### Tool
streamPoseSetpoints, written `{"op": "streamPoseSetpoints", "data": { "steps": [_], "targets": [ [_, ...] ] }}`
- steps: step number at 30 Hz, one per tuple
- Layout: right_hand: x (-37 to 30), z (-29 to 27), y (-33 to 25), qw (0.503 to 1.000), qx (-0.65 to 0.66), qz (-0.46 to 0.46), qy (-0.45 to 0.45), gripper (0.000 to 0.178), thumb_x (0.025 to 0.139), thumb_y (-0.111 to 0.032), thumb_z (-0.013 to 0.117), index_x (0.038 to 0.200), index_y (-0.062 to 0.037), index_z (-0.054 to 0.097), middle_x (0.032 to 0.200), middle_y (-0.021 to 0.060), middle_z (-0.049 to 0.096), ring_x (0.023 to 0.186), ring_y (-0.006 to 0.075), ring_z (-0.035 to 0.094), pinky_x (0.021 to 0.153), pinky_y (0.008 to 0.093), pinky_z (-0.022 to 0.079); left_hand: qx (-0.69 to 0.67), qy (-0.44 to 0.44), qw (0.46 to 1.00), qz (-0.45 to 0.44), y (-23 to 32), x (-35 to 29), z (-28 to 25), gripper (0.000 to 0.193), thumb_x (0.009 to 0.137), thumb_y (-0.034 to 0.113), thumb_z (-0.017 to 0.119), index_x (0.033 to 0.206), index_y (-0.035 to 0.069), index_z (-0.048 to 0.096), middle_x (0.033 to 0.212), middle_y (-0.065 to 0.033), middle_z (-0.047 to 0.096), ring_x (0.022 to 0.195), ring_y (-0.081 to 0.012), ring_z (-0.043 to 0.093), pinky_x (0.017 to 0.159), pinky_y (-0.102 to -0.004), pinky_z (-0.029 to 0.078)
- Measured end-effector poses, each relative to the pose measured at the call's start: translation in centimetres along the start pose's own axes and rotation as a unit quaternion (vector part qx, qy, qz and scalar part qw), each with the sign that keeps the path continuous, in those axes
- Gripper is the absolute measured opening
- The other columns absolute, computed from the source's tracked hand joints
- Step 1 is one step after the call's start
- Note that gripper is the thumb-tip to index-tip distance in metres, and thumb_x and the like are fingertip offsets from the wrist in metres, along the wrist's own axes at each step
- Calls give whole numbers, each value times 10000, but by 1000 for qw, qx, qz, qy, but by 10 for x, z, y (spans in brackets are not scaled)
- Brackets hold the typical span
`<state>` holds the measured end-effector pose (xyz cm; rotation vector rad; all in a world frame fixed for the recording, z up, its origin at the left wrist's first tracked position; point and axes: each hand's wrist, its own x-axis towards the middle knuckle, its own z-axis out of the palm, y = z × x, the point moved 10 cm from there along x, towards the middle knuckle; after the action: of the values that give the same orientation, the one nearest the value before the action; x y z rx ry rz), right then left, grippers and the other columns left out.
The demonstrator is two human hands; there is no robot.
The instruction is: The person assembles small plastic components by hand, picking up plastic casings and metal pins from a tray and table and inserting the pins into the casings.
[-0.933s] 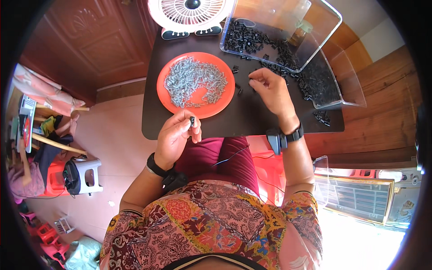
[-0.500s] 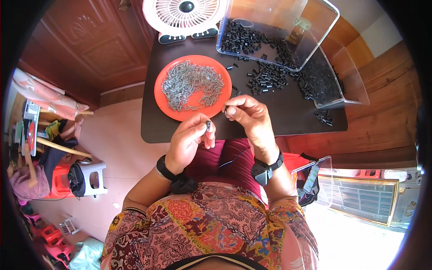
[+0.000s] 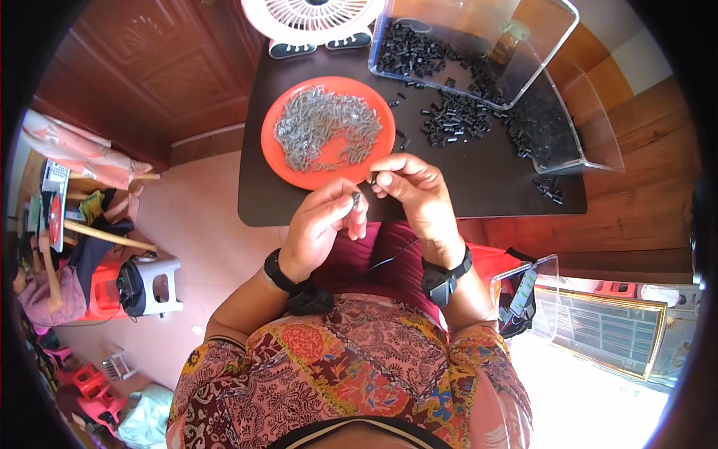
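Observation:
My left hand (image 3: 315, 232) is closed, with a small black cylindrical part (image 3: 356, 199) between thumb and fingers. Close beside it, my right hand (image 3: 420, 193) is pinched, thumb against forefinger; a tiny dark bit shows at the tips, too small to name. Both hands are above the table's near edge, a little apart. Just beyond them lies a round red plate (image 3: 271, 146) bearing a heap of small silvery metal springs (image 3: 321, 120). Loose black cylindrical parts (image 3: 456, 118) lie right of the plate.
A clear plastic box (image 3: 516, 97) with black parts and another clear container (image 3: 598, 166) stand at the right of the dark table (image 3: 344, 211). At the back is a white fan (image 3: 321, 37). Another person (image 3: 56, 288) sits far left near a grey stool (image 3: 161, 280).
The view has shifted slightly, so the table sits a little higher and further right. My hands have come a bit closer together, each keeping its grip.

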<state>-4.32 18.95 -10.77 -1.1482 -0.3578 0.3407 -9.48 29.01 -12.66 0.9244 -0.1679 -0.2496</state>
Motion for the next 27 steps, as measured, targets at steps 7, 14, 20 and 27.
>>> {"op": "streamPoseSetpoints", "data": {
  "steps": [7,14,20,27],
  "targets": [
    [0,17,3,998,53,13,-30,147,904,-40,603,1035,3,655,808,54,656,718,135,615,673,269,524,2,21,1000,-13,-2,-2,-2,226,969,246,447,938,27,492,823,-74,554,684,-171,551,625,-275,442],
    [-3,30,-3,999,26,14,-42,135,926,-25,557,1030,31,623,754,98,645,604,186,627,532,323,554,8,13,1000,-7,-4,-6,-5,210,970,248,452,927,45,480,838,-65,558,699,-165,554,632,-273,443],
    [-3,32,-2,999,18,-1,-45,132,928,-21,555,1032,29,617,744,99,639,603,187,628,526,311,549,12,4,1000,-3,-2,-7,-3,216,972,253,453,933,42,479,840,-63,551,706,-166,551,641,-273,441],
    [-6,36,-4,999,19,-15,-47,117,928,-9,549,1023,27,609,736,99,635,591,179,625,508,303,542,-16,2,1000,-1,-3,-8,-3,215,971,226,454,943,29,533,812,-38,556,714,-139,566,644,-249,436]
  ]
}}
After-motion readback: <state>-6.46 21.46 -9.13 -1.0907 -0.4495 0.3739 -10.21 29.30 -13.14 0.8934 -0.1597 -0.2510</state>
